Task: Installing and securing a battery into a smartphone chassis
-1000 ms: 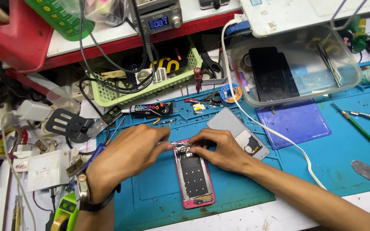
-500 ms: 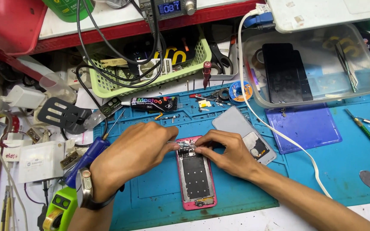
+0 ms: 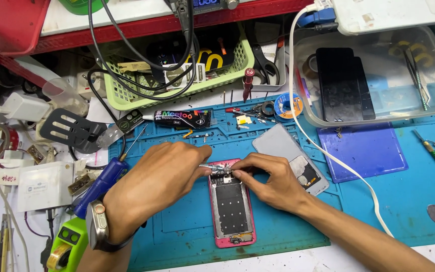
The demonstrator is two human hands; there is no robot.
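Down on the blue rubbery mat [image 3: 378,201], a pink-framed phone [image 3: 231,211] lay flat with its back off, a dull grey metal plate showing inside the thin glossy rim. Both hands met at its top end. The left hand [image 3: 157,184], a watch strapped at the wrist, had its fingers curled tight around slim metal tweezers [image 3: 212,166], whose tips pointed at a small silvery part [image 3: 224,171] on the phone's upper edge. The right hand [image 3: 270,179] pinched that same little part between thumb and fingertips, the other fingers folded and resting on the mat. Just beside the right hand lay a flat grey back cover [image 3: 288,153] with rounded corners. A black glue tube [image 3: 179,119] lay farther up the mat, a blue-handled tool [image 3: 99,184] left of the wrist, and a clear plastic tub [image 3: 378,75] holding dark glass panels stood at the far right
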